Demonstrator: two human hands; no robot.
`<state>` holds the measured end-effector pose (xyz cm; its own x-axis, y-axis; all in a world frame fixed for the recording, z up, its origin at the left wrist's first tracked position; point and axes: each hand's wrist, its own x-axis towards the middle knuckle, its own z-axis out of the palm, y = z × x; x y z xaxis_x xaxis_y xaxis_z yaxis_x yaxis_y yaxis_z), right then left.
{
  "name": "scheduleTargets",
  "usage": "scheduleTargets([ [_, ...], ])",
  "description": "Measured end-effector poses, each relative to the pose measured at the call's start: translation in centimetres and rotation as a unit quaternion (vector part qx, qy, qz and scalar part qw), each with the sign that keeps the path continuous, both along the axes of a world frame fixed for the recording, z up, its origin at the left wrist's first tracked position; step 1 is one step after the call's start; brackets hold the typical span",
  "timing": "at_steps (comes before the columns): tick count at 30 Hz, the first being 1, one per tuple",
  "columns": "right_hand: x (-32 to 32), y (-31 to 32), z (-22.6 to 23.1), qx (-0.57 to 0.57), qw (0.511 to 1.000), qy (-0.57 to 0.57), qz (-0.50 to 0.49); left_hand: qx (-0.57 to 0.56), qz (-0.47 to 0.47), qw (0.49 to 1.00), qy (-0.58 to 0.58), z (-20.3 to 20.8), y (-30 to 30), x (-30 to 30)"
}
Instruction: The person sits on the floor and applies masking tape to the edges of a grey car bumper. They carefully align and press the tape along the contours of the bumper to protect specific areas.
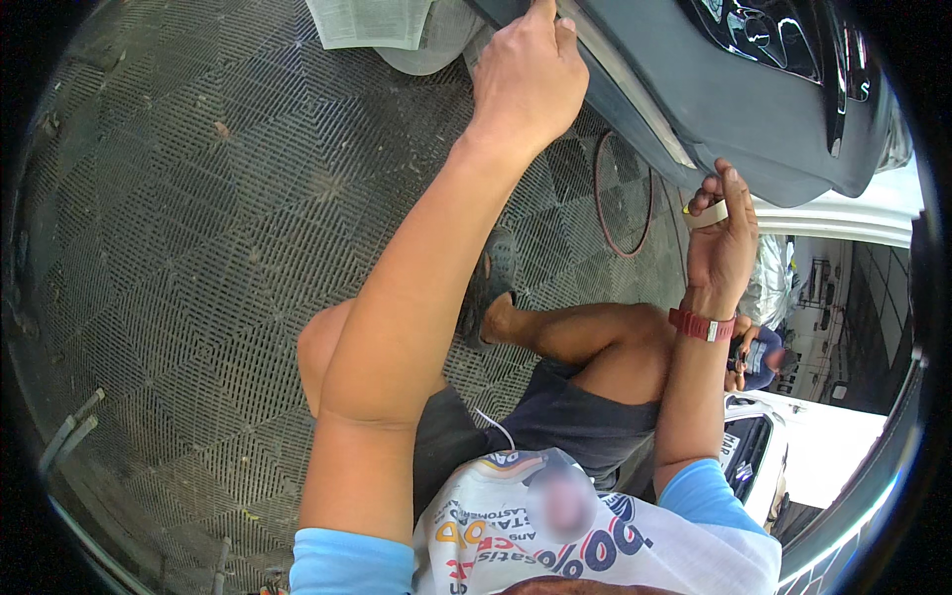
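By panel edge [662,94], left hand [531,84], right hand [724,233] holding tape [706,216], wide floor [248,198]

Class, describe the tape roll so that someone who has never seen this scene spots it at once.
Find the big grey panel, upper right, then, near its lower edge, the right hand above a red watch. That hand holds the tape roll: a small cream band, unlike the larger, thin reddish loop nearby.

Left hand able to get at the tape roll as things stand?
Probably yes: the left hand has a seemingly free path alongside the grey panel. But the right hand holds the tape roll, so that grip may need loosening.
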<state>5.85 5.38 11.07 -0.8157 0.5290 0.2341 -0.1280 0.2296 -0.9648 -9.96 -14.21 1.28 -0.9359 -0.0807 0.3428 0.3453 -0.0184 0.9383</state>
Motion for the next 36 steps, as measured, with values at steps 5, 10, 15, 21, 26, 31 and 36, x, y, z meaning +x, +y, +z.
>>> scheduleTargets([
  [5, 0.0, -0.6, 0.0, 0.007, 1.000, -0.002, 0.000, -0.148, 0.030, 0.988, 0.036, 0.1, -2.5, -0.3],
  [10, 0.1, 0.3, -0.1, -0.003, 1.000, -0.004, -0.001, -0.231, 0.071, 0.964, 0.112, -1.0, -1.8, -0.1],
  [15, 0.1, 0.4, 0.0, 0.000, 1.000, 0.000, 0.003, -0.264, 0.067, 0.953, 0.135, -0.7, 1.7, 2.4],
  [21, -0.1, 0.6, 0.1, -0.010, 1.000, 0.001, 0.003, -0.187, -0.025, 0.982, 0.032, 0.3, 2.7, 3.6],
  [26, -0.1, 0.3, 0.2, -0.007, 1.000, 0.005, 0.013, -0.162, -0.028, 0.986, -0.001, 0.7, 1.5, 2.5],
  [31, 0.1, 0.4, 0.2, -0.009, 1.000, 0.004, 0.005, -0.139, 0.005, 0.990, 0.001, 0.8, 1.4, 2.3],
  [36, 0.1, 0.1, 0.4, -0.011, 1.000, 0.006, 0.006, 0.028, -0.074, 0.996, -0.037, 0.8, 1.5, 2.0],
])
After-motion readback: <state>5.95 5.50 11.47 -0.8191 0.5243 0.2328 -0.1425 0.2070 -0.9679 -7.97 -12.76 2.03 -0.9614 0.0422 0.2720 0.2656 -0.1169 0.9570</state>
